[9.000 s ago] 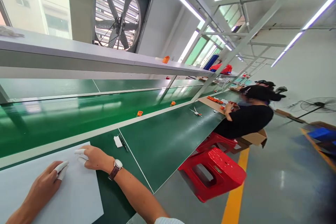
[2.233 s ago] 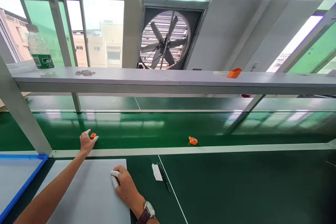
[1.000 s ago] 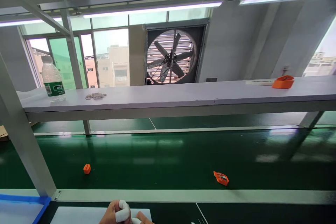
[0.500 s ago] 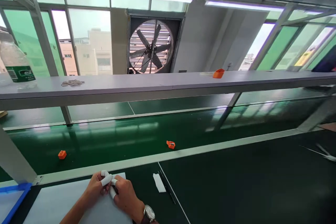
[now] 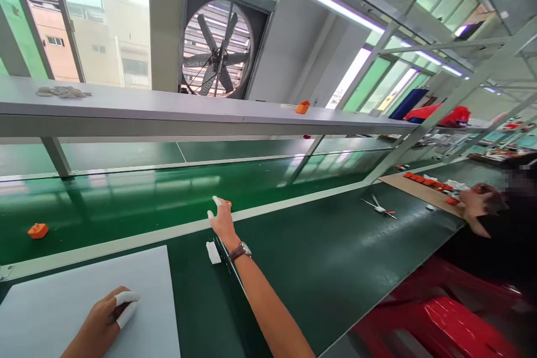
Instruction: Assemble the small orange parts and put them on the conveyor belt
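Observation:
My left hand [image 5: 103,319], with white covers on its fingertips, is over the white sheet [image 5: 142,279] at the lower left. Its thumb and finger are pinched together; whatever may be between them is too small to make out. Stretched out across the pale rail, my right hand [image 5: 224,222] has its covered thumb and finger apart and holds nothing. A small orange part [image 5: 228,203] on the green belt is just beyond that hand and partly hidden by it. A watch is on the right wrist.
Another orange part [image 5: 38,230] lies on the belt [image 5: 138,201] at left. A white slip [image 5: 213,252] and scissors [image 5: 380,208] lie on the dark table. A shelf [image 5: 188,109] spans above. At right, a co-worker's hands [image 5: 478,201] are beside orange parts; red stools [image 5: 457,324] stand below.
My hands have parted: the right reached forward and right to the orange part on the belt, the left moved down and left over the sheet. The view turned right, bringing the co-worker into sight.

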`<state>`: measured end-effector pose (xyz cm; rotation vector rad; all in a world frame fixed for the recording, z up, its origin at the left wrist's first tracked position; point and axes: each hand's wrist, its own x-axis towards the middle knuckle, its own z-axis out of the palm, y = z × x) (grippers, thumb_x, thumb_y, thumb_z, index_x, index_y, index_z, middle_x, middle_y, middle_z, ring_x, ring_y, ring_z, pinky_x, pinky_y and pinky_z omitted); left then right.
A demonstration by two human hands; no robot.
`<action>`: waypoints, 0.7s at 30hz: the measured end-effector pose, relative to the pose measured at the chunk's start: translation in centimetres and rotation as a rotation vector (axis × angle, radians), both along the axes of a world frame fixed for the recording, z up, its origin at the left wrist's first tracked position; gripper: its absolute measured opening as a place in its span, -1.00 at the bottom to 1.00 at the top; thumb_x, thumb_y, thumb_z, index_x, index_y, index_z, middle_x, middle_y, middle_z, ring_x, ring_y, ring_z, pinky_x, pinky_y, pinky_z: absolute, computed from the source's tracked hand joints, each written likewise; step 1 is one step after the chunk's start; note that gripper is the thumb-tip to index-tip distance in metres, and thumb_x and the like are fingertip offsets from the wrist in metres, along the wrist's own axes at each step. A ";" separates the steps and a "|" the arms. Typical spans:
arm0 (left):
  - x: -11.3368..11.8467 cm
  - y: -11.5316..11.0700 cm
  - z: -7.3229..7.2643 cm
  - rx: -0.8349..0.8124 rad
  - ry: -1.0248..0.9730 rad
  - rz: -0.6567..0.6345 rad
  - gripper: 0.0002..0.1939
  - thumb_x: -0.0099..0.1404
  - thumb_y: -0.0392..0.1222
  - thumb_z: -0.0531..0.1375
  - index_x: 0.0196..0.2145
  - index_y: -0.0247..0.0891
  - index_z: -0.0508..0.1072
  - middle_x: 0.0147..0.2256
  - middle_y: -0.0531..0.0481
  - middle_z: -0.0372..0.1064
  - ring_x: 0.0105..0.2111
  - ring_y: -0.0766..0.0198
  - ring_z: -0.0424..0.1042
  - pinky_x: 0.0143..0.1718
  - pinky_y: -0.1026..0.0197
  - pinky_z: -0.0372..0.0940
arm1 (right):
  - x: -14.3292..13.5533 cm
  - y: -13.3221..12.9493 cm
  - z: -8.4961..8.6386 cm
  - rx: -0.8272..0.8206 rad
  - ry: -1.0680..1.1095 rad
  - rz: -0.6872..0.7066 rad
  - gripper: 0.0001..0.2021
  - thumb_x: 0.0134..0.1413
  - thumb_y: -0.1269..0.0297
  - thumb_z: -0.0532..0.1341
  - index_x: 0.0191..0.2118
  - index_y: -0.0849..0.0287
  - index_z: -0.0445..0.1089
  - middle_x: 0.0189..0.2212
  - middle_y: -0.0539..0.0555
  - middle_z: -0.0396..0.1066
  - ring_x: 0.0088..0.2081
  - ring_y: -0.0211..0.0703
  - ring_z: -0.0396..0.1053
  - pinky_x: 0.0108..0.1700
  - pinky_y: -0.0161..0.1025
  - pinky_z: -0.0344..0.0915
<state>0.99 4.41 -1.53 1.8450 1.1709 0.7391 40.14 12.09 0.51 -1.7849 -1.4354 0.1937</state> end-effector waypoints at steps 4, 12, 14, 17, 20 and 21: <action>0.0 0.2 -0.8 -0.015 0.002 -0.138 -0.68 0.18 0.19 0.28 -0.27 -0.04 0.64 -0.25 -0.07 0.56 -0.32 0.12 0.53 -0.29 0.26 0.46 | 5.7 1.5 -0.7 -0.063 0.078 -0.186 -0.47 0.14 0.45 0.25 0.23 0.36 0.23 0.21 0.38 0.20 0.27 0.25 0.14 0.31 0.20 0.05; 0.0 0.4 -1.2 -0.057 -0.014 -0.200 -0.73 0.36 0.07 0.16 -0.19 -0.10 0.57 -0.18 -0.07 0.52 -0.26 0.15 0.49 -0.20 0.23 0.41 | 1.4 2.2 -0.5 -0.012 0.182 -0.069 -0.53 0.14 0.28 0.28 0.16 0.27 0.33 -0.05 0.22 0.45 -0.07 -0.01 0.47 0.03 -0.03 0.43; 0.1 0.3 -0.5 -0.146 -0.074 -0.145 -0.69 0.35 0.09 0.17 -0.14 -0.11 0.56 -0.17 -0.08 0.53 -0.22 0.11 0.50 -0.16 0.17 0.42 | -3.1 1.1 -0.5 0.006 0.188 0.063 -0.46 0.09 0.27 0.28 0.20 0.23 0.30 -0.06 0.18 0.46 -0.13 -0.04 0.49 -0.03 -0.08 0.46; 0.8 -0.1 1.4 -0.353 -0.281 -0.032 -0.55 0.32 0.12 0.19 0.09 -0.10 0.45 0.01 -0.11 0.49 -0.07 0.02 0.50 -0.08 0.05 0.44 | -11.2 -2.0 -0.8 0.022 0.187 0.290 -0.40 0.04 0.26 0.31 0.23 0.12 0.27 -0.04 0.11 0.43 -0.13 -0.10 0.46 0.01 -0.10 0.44; 1.7 -0.6 3.4 -0.465 -0.539 0.015 -0.51 0.37 0.12 0.16 0.17 -0.09 0.39 0.16 -0.11 0.38 0.06 0.02 0.45 0.06 0.00 0.38 | -17.8 -5.7 -0.7 0.065 0.122 0.510 -0.32 0.00 0.33 0.33 0.28 0.12 0.21 -0.08 0.16 0.38 -0.11 -0.02 0.40 0.00 -0.01 0.44; 1.9 -0.7 3.8 -0.494 -0.582 0.009 -0.53 0.37 0.11 0.16 0.15 -0.13 0.42 0.13 -0.14 0.41 0.05 0.02 0.45 0.07 0.00 0.37 | -19.2 -6.7 -0.6 0.055 0.108 0.562 -0.27 -0.02 0.36 0.34 0.30 0.13 0.17 -0.09 0.17 0.36 -0.12 0.00 0.39 -0.02 0.01 0.45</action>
